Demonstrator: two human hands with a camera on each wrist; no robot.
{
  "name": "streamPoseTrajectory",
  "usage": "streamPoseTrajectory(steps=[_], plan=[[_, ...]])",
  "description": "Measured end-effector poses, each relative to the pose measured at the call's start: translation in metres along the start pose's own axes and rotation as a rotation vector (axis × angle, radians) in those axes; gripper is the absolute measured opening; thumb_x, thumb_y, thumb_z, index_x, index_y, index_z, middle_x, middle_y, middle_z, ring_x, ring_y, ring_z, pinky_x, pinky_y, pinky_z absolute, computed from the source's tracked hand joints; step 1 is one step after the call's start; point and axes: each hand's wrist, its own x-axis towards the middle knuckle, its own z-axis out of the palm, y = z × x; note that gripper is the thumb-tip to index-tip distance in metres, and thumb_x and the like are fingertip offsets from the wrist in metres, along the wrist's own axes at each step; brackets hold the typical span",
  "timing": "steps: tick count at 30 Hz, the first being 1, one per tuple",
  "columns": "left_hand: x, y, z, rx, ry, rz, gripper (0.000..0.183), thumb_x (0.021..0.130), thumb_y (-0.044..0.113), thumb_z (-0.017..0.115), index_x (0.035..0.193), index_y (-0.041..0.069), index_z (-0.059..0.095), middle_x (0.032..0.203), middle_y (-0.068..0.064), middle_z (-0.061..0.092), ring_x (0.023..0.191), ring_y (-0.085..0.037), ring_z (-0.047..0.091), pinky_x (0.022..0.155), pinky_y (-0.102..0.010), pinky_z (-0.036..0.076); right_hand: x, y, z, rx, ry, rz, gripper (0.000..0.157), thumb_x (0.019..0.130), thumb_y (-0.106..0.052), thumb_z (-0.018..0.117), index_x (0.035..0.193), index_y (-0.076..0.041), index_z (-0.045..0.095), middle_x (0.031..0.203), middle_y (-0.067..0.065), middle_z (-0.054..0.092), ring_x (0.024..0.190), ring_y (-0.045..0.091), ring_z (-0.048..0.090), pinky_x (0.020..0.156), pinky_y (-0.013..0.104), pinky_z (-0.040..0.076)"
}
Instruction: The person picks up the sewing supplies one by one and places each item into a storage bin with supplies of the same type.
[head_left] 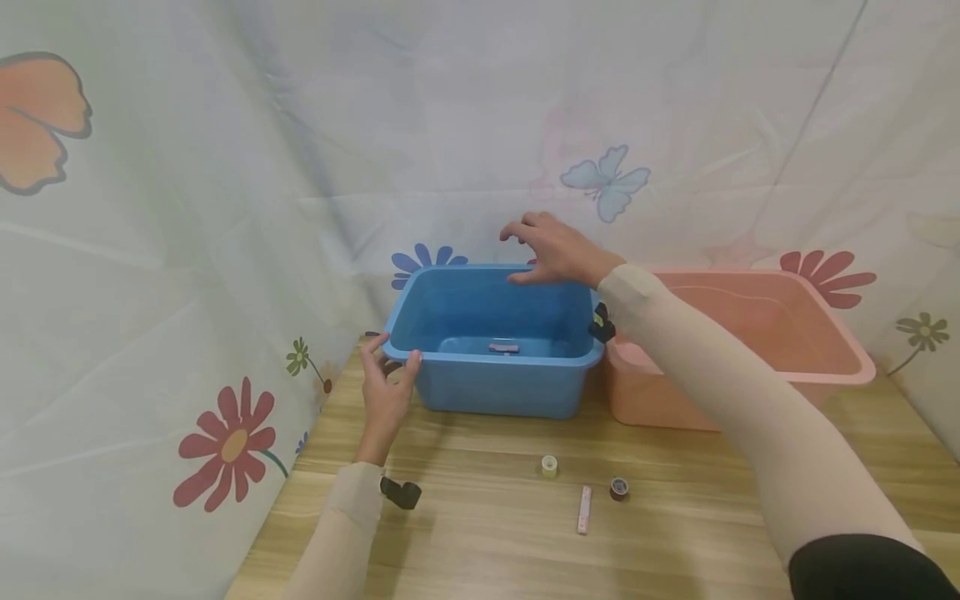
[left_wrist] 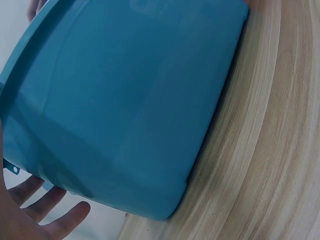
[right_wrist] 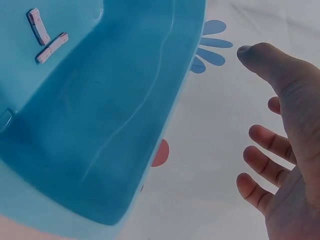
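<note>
My left hand (head_left: 386, 396) holds the front left corner of the blue plastic basin (head_left: 498, 387), thumb on the front rim and fingers around the left side. In the left wrist view, its fingers (left_wrist: 67, 220) reach past the basin's outer wall under the rim. My right hand (head_left: 558, 250) hovers over the basin's far right rim, fingers spread and holding nothing. Seen from the right wrist, this hand (right_wrist: 295, 145) is apart from the rim. Two small pink-and-white strips (right_wrist: 38, 26) lie on the basin floor.
A pink basin (head_left: 787, 379) stands right of the blue one. On the wooden table (head_left: 480, 542) in front lie a pale yellow ring-shaped piece (head_left: 549, 467), a small dark round piece (head_left: 618, 489) and another pink-and-white strip (head_left: 584, 510). A patterned curtain (head_left: 450, 125) hangs behind.
</note>
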Motion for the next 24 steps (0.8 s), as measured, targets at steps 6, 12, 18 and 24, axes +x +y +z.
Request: streamPoseTrajectory(steps=[6, 12, 18, 24], plan=[[0.001, -0.001, 0.001, 0.006, 0.005, 0.001, 0.068, 0.099, 0.027, 0.069, 0.152, 0.007, 0.031, 0.143, -0.027, 0.052, 0.121, -0.042, 0.056, 0.085, -0.047, 0.05, -0.005, -0.003, -0.006, -0.011, -0.004, -0.009, 0.068, 0.087, -0.042, 0.081, 0.145, -0.021, 0.053, 0.134, 0.007, 0.057, 0.12, 0.022, 0.051, 0.093, 0.04, 0.055], [0.002, -0.001, 0.001, 0.006, 0.001, -0.003, 0.069, 0.1, 0.027, 0.069, 0.153, 0.006, 0.031, 0.144, -0.028, 0.051, 0.121, -0.041, 0.056, 0.085, -0.045, 0.05, -0.011, -0.004, -0.009, -0.011, -0.01, -0.017, 0.069, 0.086, -0.044, 0.081, 0.145, -0.022, 0.052, 0.136, 0.006, 0.056, 0.122, 0.022, 0.05, 0.093, 0.04, 0.055], [0.003, -0.003, 0.001, -0.022, 0.003, -0.005, 0.069, 0.099, 0.027, 0.07, 0.153, 0.006, 0.031, 0.145, -0.028, 0.049, 0.122, -0.041, 0.055, 0.09, -0.051, 0.049, -0.015, -0.007, -0.01, -0.012, -0.011, -0.03, 0.07, 0.085, -0.042, 0.082, 0.145, -0.021, 0.053, 0.138, 0.007, 0.056, 0.124, 0.023, 0.049, 0.096, 0.042, 0.054], [0.002, -0.002, 0.0, -0.005, -0.007, -0.007, 0.069, 0.1, 0.027, 0.069, 0.153, 0.006, 0.03, 0.146, -0.028, 0.047, 0.124, -0.04, 0.055, 0.092, -0.05, 0.05, -0.018, -0.005, -0.009, -0.022, -0.008, -0.028, 0.07, 0.086, -0.044, 0.081, 0.146, -0.021, 0.053, 0.138, 0.006, 0.056, 0.124, 0.023, 0.049, 0.099, 0.044, 0.052]])
